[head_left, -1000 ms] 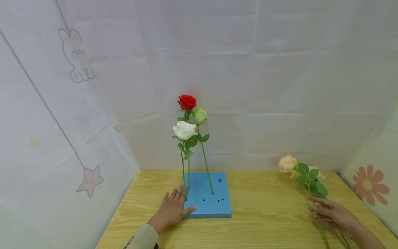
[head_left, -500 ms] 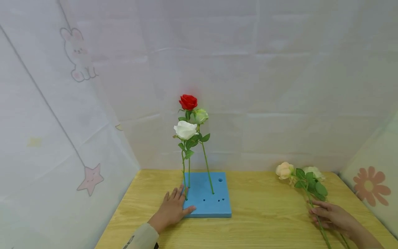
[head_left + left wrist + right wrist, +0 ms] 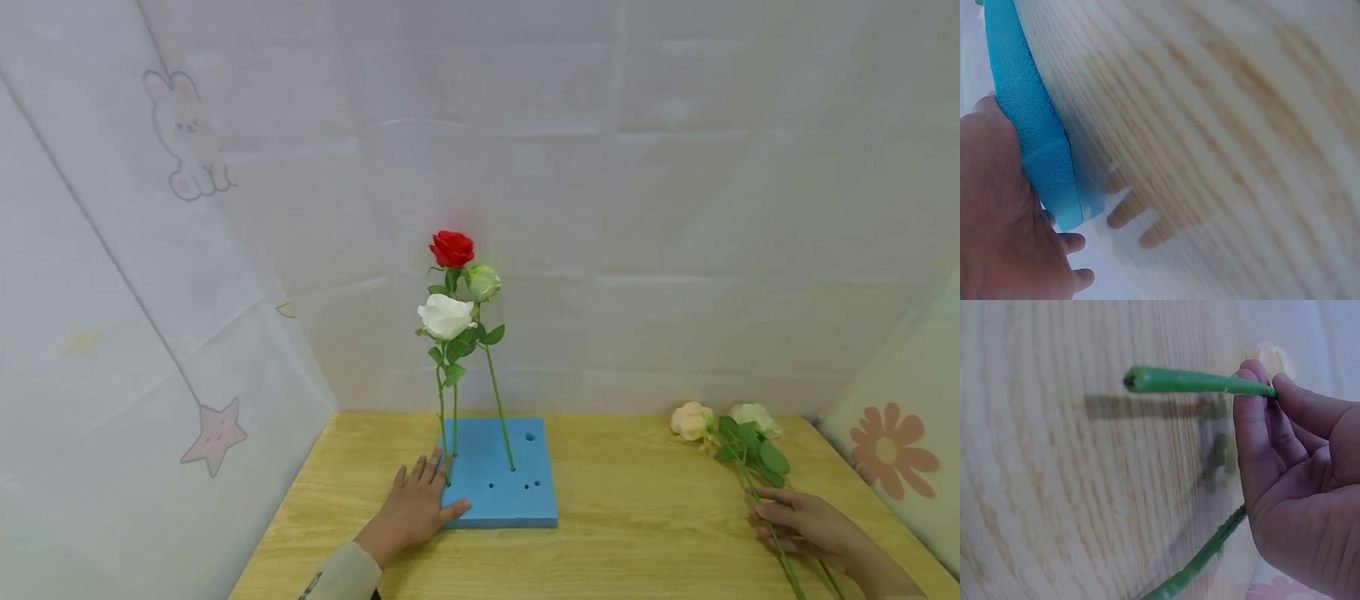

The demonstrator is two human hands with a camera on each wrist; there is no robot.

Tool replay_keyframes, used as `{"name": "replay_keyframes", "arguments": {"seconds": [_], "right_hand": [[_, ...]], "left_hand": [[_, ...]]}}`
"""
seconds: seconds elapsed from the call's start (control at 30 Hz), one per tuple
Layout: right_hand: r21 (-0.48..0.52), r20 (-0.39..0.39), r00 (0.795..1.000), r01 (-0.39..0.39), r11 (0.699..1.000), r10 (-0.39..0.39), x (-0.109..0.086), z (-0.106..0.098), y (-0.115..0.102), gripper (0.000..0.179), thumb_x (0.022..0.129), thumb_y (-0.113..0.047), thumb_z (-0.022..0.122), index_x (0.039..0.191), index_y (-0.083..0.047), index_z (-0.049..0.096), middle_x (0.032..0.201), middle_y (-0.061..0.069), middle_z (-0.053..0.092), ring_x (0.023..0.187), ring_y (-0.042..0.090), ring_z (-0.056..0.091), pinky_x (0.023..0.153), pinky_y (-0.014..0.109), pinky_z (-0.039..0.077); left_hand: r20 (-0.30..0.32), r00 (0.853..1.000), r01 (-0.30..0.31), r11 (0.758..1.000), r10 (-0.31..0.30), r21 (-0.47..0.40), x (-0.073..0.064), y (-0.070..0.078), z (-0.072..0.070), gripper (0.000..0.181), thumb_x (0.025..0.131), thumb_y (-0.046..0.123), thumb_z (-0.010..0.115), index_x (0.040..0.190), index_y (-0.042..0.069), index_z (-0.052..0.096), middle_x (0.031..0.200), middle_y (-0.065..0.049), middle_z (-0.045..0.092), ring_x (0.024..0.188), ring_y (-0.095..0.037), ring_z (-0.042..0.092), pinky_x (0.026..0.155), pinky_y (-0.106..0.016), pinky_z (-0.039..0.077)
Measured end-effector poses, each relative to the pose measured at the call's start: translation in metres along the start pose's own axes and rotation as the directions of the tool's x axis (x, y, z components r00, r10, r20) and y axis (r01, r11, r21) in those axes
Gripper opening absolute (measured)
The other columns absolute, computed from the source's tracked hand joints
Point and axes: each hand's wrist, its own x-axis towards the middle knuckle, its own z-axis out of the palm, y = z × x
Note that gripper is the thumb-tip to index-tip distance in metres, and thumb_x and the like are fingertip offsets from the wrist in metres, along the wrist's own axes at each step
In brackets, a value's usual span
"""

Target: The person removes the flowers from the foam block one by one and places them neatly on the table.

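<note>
Surface [image 3: 645, 533] carries a blue foam block [image 3: 517, 500] with three upright roses. Left hand [image 3: 415, 508] rests flat on its 9 o'clock edge, fingers relaxed. Right hand [image 3: 802, 523], at 3 o'clock, pinches the peach rose stem [image 3: 1191, 381].

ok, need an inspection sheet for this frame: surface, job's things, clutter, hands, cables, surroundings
Surface: wooden table, light grain.
Job's things: blue foam block with three roses standing in it, red, white and pale green; several holes unfilled. Peach rose and a second pale rose lie at the right of the table.
Clutter: nothing seen.
Hands: left hand lies flat at the block's left edge, thumb on the foam. Right hand pinches a green stem in its fingers; the wrist view shows the cut end off the table.
Cables: nothing seen.
Surroundings: white cloth backdrop with a bunny, a star and a flower print.
</note>
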Motion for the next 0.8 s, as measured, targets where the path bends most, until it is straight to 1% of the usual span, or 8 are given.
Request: {"name": "replay_keyframes", "arguments": {"seconds": [0.17, 0.23, 0.4, 0.6, 0.73, 0.8], "right_hand": [[-0.015, 0.01, 1.0, 0.003, 1.0, -0.003, 0.0034, 0.0029, -0.0033, 0.079, 0.108, -0.019, 0.051, 0.148, 0.024, -0.002, 0.115, 0.006, 0.07, 0.098, 0.023, 0.07, 0.085, 0.039, 0.059], [-0.013, 0.014, 1.0, -0.005, 1.0, 0.006, 0.0039, 0.0038, -0.0046, 0.08, 0.108, -0.019, 0.052, 0.148, 0.025, -0.002, 0.115, 0.007, 0.069, 0.096, 0.022, 0.07, 0.085, 0.04, 0.059], [-0.006, -0.008, 1.0, -0.025, 1.0, 0.025, 0.0032, 0.0043, -0.0053, 0.081, 0.107, -0.019, 0.054, 0.148, 0.025, 0.0, 0.113, 0.007, 0.07, 0.092, 0.021, 0.069, 0.081, 0.039, 0.06], [-0.001, -0.026, 0.998, -0.051, 0.999, 0.051, 0.0011, 0.005, -0.0007, 0.088, 0.106, -0.017, 0.054, 0.147, 0.024, -0.012, 0.11, 0.006, 0.071, 0.089, 0.019, 0.069, 0.08, 0.039, 0.059], [0.003, -0.035, 0.997, -0.076, 0.997, 0.076, -0.0011, 0.0071, -0.0017, 0.088, 0.106, -0.017, 0.055, 0.147, 0.023, -0.012, 0.109, 0.005, 0.07, 0.089, 0.019, 0.069, 0.082, 0.041, 0.059], [-0.016, -0.04, 0.996, -0.08, 0.997, 0.079, -0.0022, 0.0091, -0.0049, 0.087, 0.106, -0.017, 0.054, 0.146, 0.024, -0.012, 0.108, 0.005, 0.07, 0.088, 0.019, 0.069, 0.082, 0.04, 0.059]], "left_hand": [[-0.003, 1.0, 0.009, 1.0, -0.009, -0.009, -0.0015, -0.0031, 0.0045, 0.094, 0.096, 0.077, 0.034, 0.158, 0.006, 0.036, 0.169, -0.015, 0.011, 0.152, -0.045, 0.019, 0.115, -0.072, 0.014], [-0.008, 1.0, 0.002, 1.0, -0.002, -0.018, -0.0022, -0.0039, 0.0061, 0.094, 0.096, 0.077, 0.034, 0.158, 0.006, 0.036, 0.169, -0.016, 0.012, 0.151, -0.046, 0.02, 0.115, -0.073, 0.014], [-0.021, 1.0, -0.005, 1.0, 0.004, -0.019, -0.0009, -0.0064, 0.009, 0.093, 0.096, 0.077, 0.035, 0.158, 0.007, 0.036, 0.169, -0.015, 0.012, 0.151, -0.045, 0.02, 0.115, -0.073, 0.014], [-0.028, 0.999, -0.019, 1.0, 0.019, -0.006, 0.0012, -0.0059, 0.0063, 0.091, 0.097, 0.075, 0.036, 0.154, 0.004, 0.042, 0.169, -0.016, 0.014, 0.151, -0.046, 0.021, 0.114, -0.073, 0.015], [-0.027, 0.999, -0.02, 1.0, 0.02, -0.009, 0.0017, -0.0044, 0.0046, 0.092, 0.097, 0.076, 0.035, 0.154, 0.004, 0.042, 0.169, -0.016, 0.014, 0.151, -0.046, 0.021, 0.114, -0.073, 0.016], [-0.028, 0.999, -0.019, 1.0, 0.019, -0.006, 0.0013, -0.0033, 0.0037, 0.094, 0.096, 0.077, 0.034, 0.154, 0.004, 0.042, 0.169, -0.016, 0.014, 0.151, -0.045, 0.021, 0.114, -0.072, 0.016]]}}
